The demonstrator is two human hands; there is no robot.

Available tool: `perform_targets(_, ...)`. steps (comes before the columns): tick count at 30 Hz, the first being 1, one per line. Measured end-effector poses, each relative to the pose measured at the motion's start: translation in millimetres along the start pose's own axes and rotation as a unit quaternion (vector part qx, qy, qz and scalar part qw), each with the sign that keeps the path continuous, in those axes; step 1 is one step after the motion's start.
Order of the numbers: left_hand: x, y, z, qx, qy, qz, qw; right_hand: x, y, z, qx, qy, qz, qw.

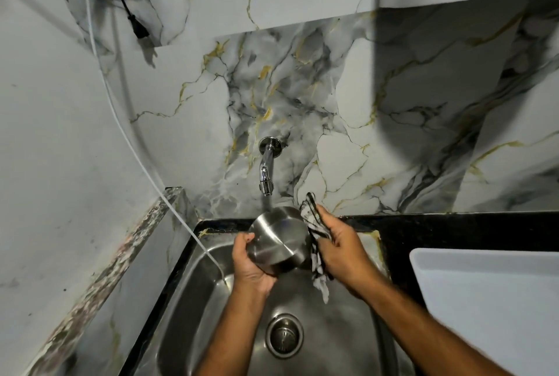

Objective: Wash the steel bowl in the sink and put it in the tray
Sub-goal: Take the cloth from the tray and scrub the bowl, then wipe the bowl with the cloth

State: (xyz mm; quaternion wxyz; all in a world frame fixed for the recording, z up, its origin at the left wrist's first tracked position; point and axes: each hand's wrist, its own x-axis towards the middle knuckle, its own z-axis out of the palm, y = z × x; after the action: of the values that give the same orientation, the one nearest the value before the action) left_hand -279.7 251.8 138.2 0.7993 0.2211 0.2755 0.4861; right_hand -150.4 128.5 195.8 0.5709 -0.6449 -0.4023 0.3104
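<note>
Fingers (246, 238) around upturned steel bowl (278, 239)

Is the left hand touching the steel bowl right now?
Touching. The head view shows the left hand gripping the steel bowl at its lower left edge, fingers wrapped over the rim.

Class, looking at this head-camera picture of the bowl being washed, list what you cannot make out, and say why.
1. Inside of the bowl: its base faces the camera.
2. Right hand fingertips: hidden by the cloth and bowl.
3. Tray: cut off by the right and bottom edges.
4. Sink front: cut off by the bottom edge; forearms cover part.
5. Left hand fingers: behind the bowl.
</note>
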Motion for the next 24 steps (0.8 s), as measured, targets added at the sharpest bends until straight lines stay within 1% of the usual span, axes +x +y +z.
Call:
perform_targets(2, 2.7, 3.9, 11.1, -0.03, 0.027, 0.018, 0.999, -20.8, 2.6, 12.1, -0.082, 0.014, -0.058, 0.995)
perform_targets(3, 3.5, 6.0, 16.5, -0.028, 0.036, 0.023, 0.999, -31.4, 4.2, 21.3, -0.105, -0.002, -0.087, 0.991)
perform_targets(5, 4.0, 9.8, 25.2, 0.009, 0.043, 0.045, 0.998, -45.8, 10.7, 41.3, -0.107, -0.019, -0.115, 0.987)
perform_targets(6, 2.5, 10.6, 27.7, 0.035, 0.038, 0.066, 0.996, -47.7, 13.1, 48.5, -0.086, 0.001, -0.11, 0.99)
perform_targets(8, -2.1, 11.7, 28.5, 0.077, 0.017, 0.106, 0.991, -40.2, 11.0, 53.5, -0.017, 0.063, -0.059, 0.996)
perform_targets(9, -5.0, 11.8, 27.0, 0.086, 0.0, 0.118, 0.989, -34.6, 9.4, 51.7, 0.011, 0.083, -0.035, 0.996)
perform_targets(11, -9.4, 14.8, 21.8, 0.121, -0.019, 0.121, 0.985, -23.0, 6.1, 42.2, 0.038, 0.105, -0.022, 0.994)
perform_targets(13, -9.9, 20.3, 15.6, 0.167, -0.014, 0.084, 0.982, -9.8, 1.7, 25.4, 0.029, 0.101, -0.015, 0.994)
perform_targets(14, -10.0, 23.9, 12.5, 0.186, -0.019, 0.053, 0.981, -2.1, 0.4, 15.8, 0.025, 0.079, -0.005, 0.997)
perform_targets(15, -11.8, 27.4, 10.2, 0.207, -0.027, 0.02, 0.978, 5.4, -0.1, 5.7, 0.029, 0.043, 0.016, 0.999)
perform_targets(17, -18.3, 32.3, 10.2, 0.268, -0.051, -0.036, 0.961, 16.0, -0.6, -11.6, 0.05, -0.04, 0.086, 0.994)
perform_targets(19, -25.9, 29.7, 13.0, 0.333, -0.071, -0.072, 0.938, 24.0, 5.2, -24.3, 0.077, -0.087, 0.134, 0.984)
perform_targets(21, -30.6, 20.0, 17.1, 0.366, -0.079, -0.087, 0.923, 27.2, 15.4, -35.2, 0.13, -0.08, 0.165, 0.974)
perform_targets(24, -34.9, -0.3, 28.2, 0.367, -0.07, -0.086, 0.924, 24.9, 34.8, -57.6, 0.218, 0.003, 0.206, 0.954)
